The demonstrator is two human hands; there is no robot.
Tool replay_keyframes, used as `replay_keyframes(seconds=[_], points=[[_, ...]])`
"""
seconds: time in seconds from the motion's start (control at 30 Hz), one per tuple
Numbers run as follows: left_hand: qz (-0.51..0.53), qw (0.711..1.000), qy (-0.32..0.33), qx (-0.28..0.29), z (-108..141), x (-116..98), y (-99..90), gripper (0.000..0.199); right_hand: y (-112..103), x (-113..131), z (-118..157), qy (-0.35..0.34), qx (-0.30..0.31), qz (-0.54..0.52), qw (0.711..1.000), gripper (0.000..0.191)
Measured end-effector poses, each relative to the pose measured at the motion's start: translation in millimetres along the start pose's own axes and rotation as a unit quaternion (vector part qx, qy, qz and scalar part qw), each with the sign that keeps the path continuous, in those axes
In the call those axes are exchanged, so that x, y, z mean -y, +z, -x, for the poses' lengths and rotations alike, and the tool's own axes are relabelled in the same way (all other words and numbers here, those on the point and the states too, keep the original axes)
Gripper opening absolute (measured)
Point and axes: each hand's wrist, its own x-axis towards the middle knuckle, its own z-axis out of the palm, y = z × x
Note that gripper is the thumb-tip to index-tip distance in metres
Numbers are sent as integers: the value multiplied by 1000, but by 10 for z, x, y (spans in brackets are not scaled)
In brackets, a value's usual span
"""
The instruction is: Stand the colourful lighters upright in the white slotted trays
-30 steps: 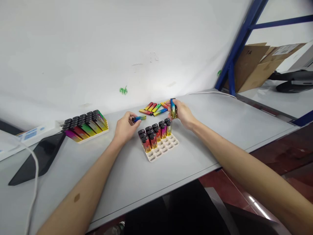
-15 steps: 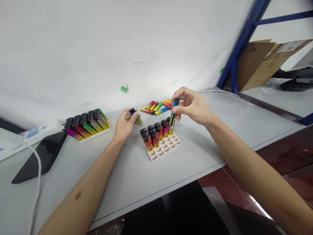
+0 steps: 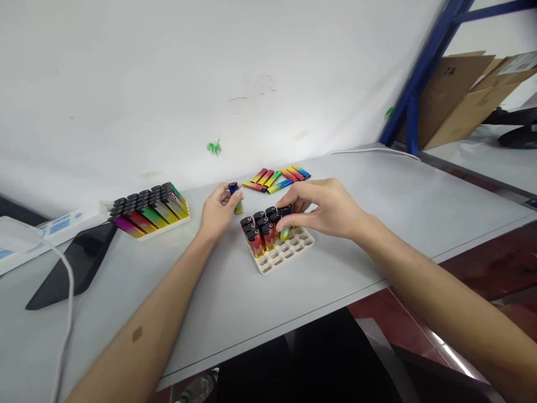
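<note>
Right hand [image 3: 325,210]: down from above the white slotted plastic tray [image 3: 289,252]; its blue-to-yellow gradient lighter [image 3: 286,223] now seated upright in a tray slot. Left hand [image 3: 218,212]: its blue-capped yellow lighter [image 3: 235,197] turned from lying flat to upright, left of the tray.

We see a pale grey table [image 3: 377,224] along a white wall. Directly on it: a white slotted tray [image 3: 289,253] near the middle, partly filled with upright lighters [image 3: 257,239]; a second tray [image 3: 147,215] to the left, full of lighters and tilted back; a loose row of rainbow lighters [image 3: 277,178] lying flat near the wall. At far left lie a black flat device [image 3: 69,266], a white cable [image 3: 67,313] and a white box with blue labels [image 3: 50,230]. Another white cable [image 3: 369,150] runs along the back edge.
</note>
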Motion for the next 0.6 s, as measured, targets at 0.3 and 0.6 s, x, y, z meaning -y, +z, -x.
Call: replay_keyframes(seconds=[0.3, 0.6], points=[[-10, 1000, 0, 15, 14, -19, -7, 38, 125, -44, 5, -128, 4, 43, 991, 17], [-50, 998, -31, 38, 0, 9, -6, 37, 44, -45, 8, -138, -3, 57, 989, 18]])
